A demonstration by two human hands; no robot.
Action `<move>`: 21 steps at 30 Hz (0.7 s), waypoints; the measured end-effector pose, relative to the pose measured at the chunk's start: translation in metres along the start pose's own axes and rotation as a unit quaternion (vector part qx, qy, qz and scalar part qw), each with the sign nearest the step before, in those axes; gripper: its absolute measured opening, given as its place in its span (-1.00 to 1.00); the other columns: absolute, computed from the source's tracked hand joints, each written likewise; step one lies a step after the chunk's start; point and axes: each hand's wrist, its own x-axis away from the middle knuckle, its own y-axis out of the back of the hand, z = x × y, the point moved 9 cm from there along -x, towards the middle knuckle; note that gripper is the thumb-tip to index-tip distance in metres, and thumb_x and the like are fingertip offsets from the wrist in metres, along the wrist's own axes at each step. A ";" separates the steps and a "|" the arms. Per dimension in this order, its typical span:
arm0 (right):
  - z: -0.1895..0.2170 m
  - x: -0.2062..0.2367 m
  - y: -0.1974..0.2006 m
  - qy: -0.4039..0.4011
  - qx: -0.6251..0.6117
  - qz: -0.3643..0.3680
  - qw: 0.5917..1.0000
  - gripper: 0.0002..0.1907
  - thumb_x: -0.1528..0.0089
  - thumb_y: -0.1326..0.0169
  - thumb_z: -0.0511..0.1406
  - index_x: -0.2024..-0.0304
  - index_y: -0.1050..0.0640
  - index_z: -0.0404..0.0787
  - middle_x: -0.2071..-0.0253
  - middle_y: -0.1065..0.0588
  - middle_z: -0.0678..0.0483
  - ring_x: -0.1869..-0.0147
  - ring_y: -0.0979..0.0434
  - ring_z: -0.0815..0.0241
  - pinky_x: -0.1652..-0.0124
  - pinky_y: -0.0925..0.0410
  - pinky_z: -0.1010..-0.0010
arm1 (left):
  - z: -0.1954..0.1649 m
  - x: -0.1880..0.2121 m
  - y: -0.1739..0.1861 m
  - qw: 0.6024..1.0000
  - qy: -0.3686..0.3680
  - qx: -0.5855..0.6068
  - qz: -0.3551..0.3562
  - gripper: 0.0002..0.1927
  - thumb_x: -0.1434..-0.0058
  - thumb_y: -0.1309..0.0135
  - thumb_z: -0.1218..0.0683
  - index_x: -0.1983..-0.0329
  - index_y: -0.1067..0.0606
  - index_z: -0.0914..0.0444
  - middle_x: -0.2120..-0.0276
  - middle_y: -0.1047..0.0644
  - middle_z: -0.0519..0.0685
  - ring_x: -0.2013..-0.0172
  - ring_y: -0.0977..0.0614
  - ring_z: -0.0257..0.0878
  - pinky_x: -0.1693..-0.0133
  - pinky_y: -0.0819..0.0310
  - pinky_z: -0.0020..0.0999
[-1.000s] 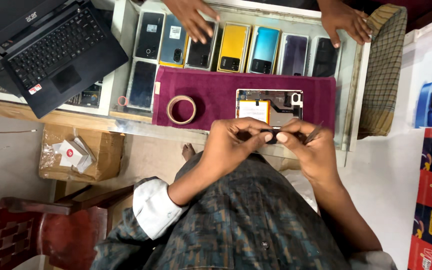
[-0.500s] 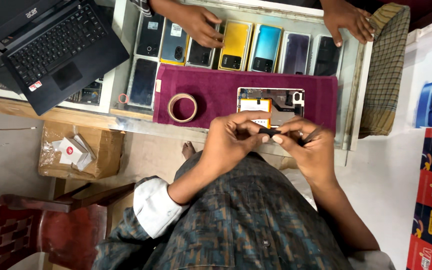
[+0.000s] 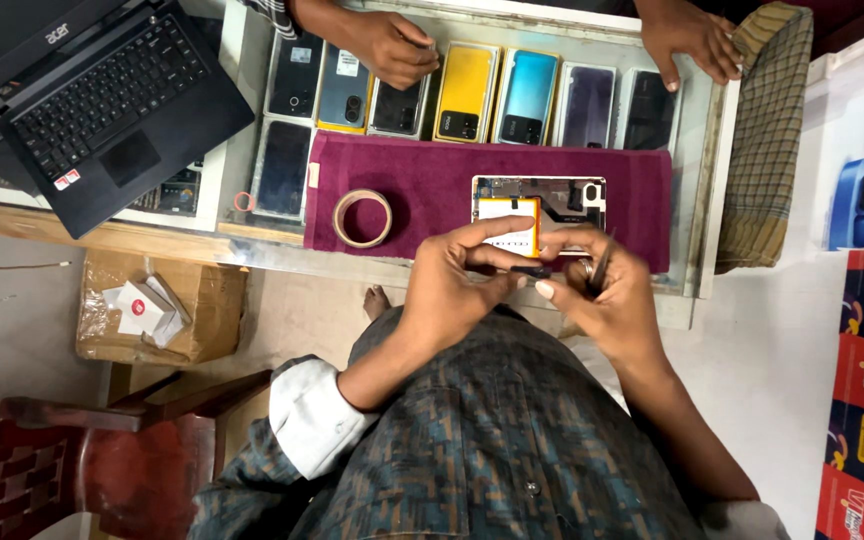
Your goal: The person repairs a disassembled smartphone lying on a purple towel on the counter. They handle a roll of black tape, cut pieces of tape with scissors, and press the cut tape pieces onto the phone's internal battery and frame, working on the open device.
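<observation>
An opened phone [image 3: 540, 205] with its back off and a yellow battery showing lies on a maroon cloth [image 3: 432, 180] on the glass counter. My left hand [image 3: 457, 280] and my right hand [image 3: 602, 295] meet just in front of it, both pinching a small dark part [image 3: 530, 270] between the fingertips. My right hand also holds thin tweezers [image 3: 602, 268] that stick up beside the fingers. A roll of tape [image 3: 362, 218] rests on the cloth to the left.
Several phones [image 3: 467, 95] lie in a row under the glass. Another person's two hands [image 3: 392, 45] [image 3: 687, 40] rest on the far side. An open black laptop [image 3: 102, 100] sits at the left, a checked cloth [image 3: 767, 130] at the right, and a cardboard box [image 3: 157, 310] below.
My hands have stayed together over the small part, shifting slightly. The other person's left-side hand moved over the phones in the row.
</observation>
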 end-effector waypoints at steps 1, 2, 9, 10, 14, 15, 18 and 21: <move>0.001 0.000 -0.001 0.005 0.006 0.006 1.000 -0.58 -0.08 -0.24 -0.51 0.00 -0.55 -0.30 0.24 -0.50 0.18 0.54 -0.14 0.59 0.54 -0.05 0.70 | 0.002 0.000 -0.001 1.000 0.002 0.007 0.001 -0.42 -0.13 -0.15 0.46 -0.24 -0.49 0.30 0.20 -0.72 0.01 0.17 -0.70 -0.40 0.05 -0.60 -0.49; 0.002 0.000 -0.001 0.009 0.011 0.013 1.000 -0.61 -0.10 -0.25 -0.51 0.00 -0.57 -0.31 0.26 -0.48 0.19 0.53 -0.12 0.59 0.53 -0.04 0.69 | 0.003 0.000 -0.002 1.000 0.004 0.014 0.002 -0.42 -0.12 -0.15 0.46 -0.23 -0.50 0.31 0.21 -0.72 0.02 0.17 -0.70 -0.40 0.06 -0.60 -0.48; 0.000 0.007 0.000 0.033 -0.026 0.030 0.999 -0.66 -0.16 -0.19 -0.47 -0.01 -0.58 -0.34 0.19 -0.50 0.22 0.45 -0.18 0.59 0.43 -0.06 0.67 | 0.023 -0.003 -0.005 0.996 0.051 0.066 0.006 -0.45 -0.12 -0.17 0.46 -0.20 -0.51 0.34 0.21 -0.71 0.00 0.24 -0.66 -0.44 0.14 -0.57 -0.53; -0.005 0.007 0.002 0.016 -0.018 0.009 1.000 -0.71 -0.19 -0.21 -0.46 0.01 -0.59 -0.34 0.25 -0.51 0.23 0.44 -0.22 0.59 0.43 -0.09 0.67 | 0.025 -0.004 -0.005 0.995 0.055 0.082 0.009 -0.46 -0.12 -0.18 0.45 -0.20 -0.51 0.35 0.21 -0.71 0.00 0.23 -0.66 -0.44 0.13 -0.58 -0.53; -0.023 0.012 0.009 -0.042 0.016 -0.059 0.997 -0.82 -0.24 -0.25 -0.43 0.10 -0.64 -0.34 0.42 -0.50 0.24 0.42 -0.29 0.57 0.43 -0.14 0.67 | 0.035 -0.005 -0.007 0.995 0.066 0.077 0.017 -0.54 -0.14 -0.23 0.42 -0.13 -0.54 0.38 0.21 -0.70 0.02 0.24 -0.67 -0.43 0.14 -0.60 -0.53; -0.028 0.014 0.011 -0.054 0.026 -0.072 0.996 -0.83 -0.24 -0.26 -0.42 0.11 -0.65 -0.33 0.44 -0.49 0.25 0.42 -0.28 0.56 0.44 -0.13 0.67 | 0.040 -0.004 -0.007 0.994 0.080 0.065 0.020 -0.55 -0.14 -0.24 0.42 -0.13 -0.54 0.39 0.22 -0.69 0.04 0.26 -0.65 -0.41 0.17 -0.58 -0.51; -0.049 0.022 0.016 -0.107 -0.012 -0.099 0.989 -0.85 -0.21 -0.25 -0.41 0.16 -0.64 -0.32 0.46 -0.54 0.20 0.45 -0.40 0.53 0.47 -0.26 0.65 | 0.053 0.001 -0.007 0.991 0.116 0.064 0.032 -0.59 -0.16 -0.24 0.39 -0.10 -0.55 0.40 0.20 -0.69 0.08 0.25 -0.65 -0.37 0.18 -0.57 -0.48; -0.064 0.030 0.018 -0.105 -0.021 -0.103 0.989 -0.88 -0.24 -0.26 -0.41 0.19 -0.65 -0.34 0.43 -0.57 0.16 0.41 -0.44 0.50 0.43 -0.29 0.63 | 0.066 0.004 -0.016 0.982 0.135 0.123 0.053 -0.64 -0.20 -0.20 0.36 -0.08 -0.53 0.41 0.10 -0.69 0.07 0.14 -0.70 -0.34 0.06 -0.62 -0.45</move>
